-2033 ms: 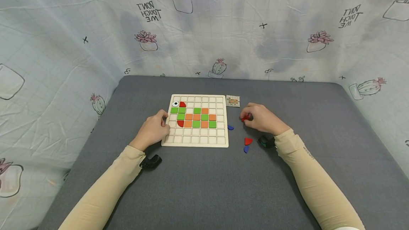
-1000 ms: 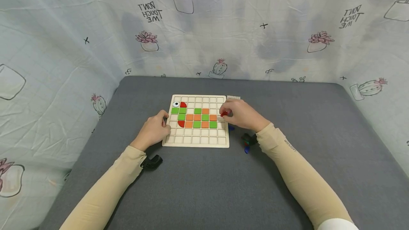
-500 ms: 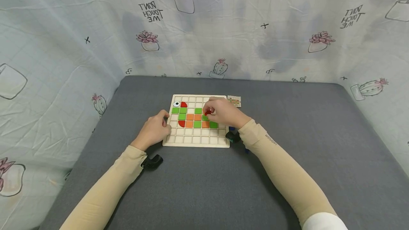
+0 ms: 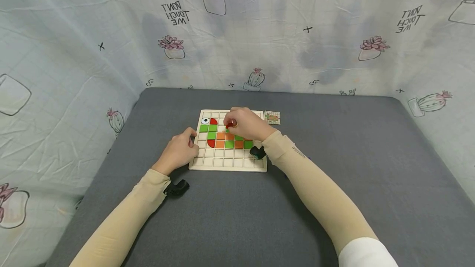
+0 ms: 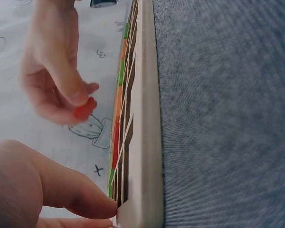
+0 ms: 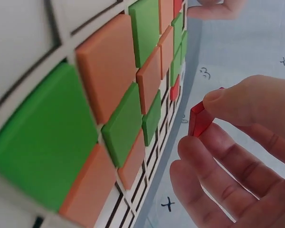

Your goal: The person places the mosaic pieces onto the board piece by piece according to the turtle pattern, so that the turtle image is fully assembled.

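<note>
A pale wooden grid board (image 4: 228, 162) lies on the table, holding several green and orange square tiles, two red rounded pieces and a white eye piece (image 4: 205, 121). My left hand (image 4: 177, 151) holds the board's left edge, thumb and fingertips against the rim. Above the upper middle of the grid, my right hand (image 4: 246, 122) pinches a small red piece (image 6: 199, 121) between thumb and fingers. In the right wrist view the piece stays apart from the tiles. Part of the grid is hidden under the right hand.
A small pattern card (image 4: 272, 118) lies beside the board's top right corner. Loose pieces on the right are mostly hidden by the right forearm. Black wrist devices (image 4: 177, 188) sit under both wrists. A printed curtain (image 4: 282, 44) surrounds the grey table (image 4: 219, 217).
My right hand has carried the red piece from the table on the right leftward over the board. The left hand has stayed at the board's left edge.
</note>
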Action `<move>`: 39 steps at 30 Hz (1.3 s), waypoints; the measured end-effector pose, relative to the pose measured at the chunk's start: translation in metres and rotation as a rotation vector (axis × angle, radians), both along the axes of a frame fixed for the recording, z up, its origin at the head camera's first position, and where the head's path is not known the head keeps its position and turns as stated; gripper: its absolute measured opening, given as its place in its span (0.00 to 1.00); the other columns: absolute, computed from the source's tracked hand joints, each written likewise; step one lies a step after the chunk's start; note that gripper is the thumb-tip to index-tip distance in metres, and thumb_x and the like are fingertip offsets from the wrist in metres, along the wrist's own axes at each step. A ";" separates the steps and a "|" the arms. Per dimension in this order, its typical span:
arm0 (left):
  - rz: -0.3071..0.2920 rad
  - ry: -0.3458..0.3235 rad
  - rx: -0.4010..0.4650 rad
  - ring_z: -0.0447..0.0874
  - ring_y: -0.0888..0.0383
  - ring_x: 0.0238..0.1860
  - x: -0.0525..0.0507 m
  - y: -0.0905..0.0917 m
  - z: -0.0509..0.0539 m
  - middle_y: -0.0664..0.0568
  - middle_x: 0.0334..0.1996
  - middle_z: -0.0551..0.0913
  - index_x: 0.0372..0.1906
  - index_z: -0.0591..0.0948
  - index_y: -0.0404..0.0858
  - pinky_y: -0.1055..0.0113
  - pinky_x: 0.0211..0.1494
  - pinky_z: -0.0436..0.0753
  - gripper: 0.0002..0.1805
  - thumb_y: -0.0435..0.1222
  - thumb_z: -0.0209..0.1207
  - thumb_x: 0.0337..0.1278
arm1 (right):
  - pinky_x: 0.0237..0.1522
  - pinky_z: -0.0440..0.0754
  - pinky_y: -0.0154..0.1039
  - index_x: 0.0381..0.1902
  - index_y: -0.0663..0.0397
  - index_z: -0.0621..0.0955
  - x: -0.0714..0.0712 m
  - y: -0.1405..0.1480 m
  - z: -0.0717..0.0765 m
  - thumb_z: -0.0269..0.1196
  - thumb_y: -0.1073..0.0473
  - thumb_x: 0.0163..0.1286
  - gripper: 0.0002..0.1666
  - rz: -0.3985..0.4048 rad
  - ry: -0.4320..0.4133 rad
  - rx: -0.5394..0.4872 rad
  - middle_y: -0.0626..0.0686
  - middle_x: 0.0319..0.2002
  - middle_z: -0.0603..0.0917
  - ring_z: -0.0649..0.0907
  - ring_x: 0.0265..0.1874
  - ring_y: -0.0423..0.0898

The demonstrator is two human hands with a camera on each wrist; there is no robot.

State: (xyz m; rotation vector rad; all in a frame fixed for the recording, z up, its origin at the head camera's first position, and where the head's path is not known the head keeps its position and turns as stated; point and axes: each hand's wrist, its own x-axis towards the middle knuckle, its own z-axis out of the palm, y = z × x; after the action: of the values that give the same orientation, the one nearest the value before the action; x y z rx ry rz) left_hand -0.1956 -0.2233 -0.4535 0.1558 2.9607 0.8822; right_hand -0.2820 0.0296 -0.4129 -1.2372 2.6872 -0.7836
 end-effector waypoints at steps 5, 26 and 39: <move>0.012 0.001 -0.001 0.69 0.56 0.21 0.000 0.001 -0.001 0.48 0.29 0.76 0.61 0.74 0.33 0.63 0.27 0.67 0.21 0.34 0.54 0.65 | 0.47 0.80 0.40 0.46 0.57 0.89 -0.006 -0.012 0.003 0.67 0.65 0.71 0.08 0.003 -0.016 0.043 0.52 0.43 0.85 0.80 0.39 0.47; 0.012 -0.012 0.001 0.70 0.56 0.22 0.000 0.001 0.000 0.48 0.29 0.76 0.61 0.74 0.33 0.63 0.27 0.67 0.21 0.34 0.54 0.64 | 0.51 0.81 0.40 0.44 0.55 0.90 -0.016 -0.041 -0.004 0.66 0.66 0.70 0.09 0.029 -0.039 0.156 0.52 0.43 0.90 0.82 0.41 0.48; 0.011 -0.015 0.009 0.70 0.56 0.23 0.001 0.002 0.002 0.48 0.29 0.75 0.61 0.74 0.32 0.63 0.28 0.67 0.21 0.34 0.55 0.65 | 0.50 0.82 0.40 0.42 0.53 0.92 -0.017 -0.036 -0.007 0.64 0.67 0.71 0.11 0.026 -0.029 0.160 0.52 0.43 0.91 0.85 0.45 0.47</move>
State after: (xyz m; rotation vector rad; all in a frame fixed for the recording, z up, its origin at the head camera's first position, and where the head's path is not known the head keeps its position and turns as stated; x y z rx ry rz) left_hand -0.1945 -0.2209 -0.4516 0.1323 2.9474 0.8941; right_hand -0.2987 -0.0062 -0.4201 -1.2113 2.6451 -0.5652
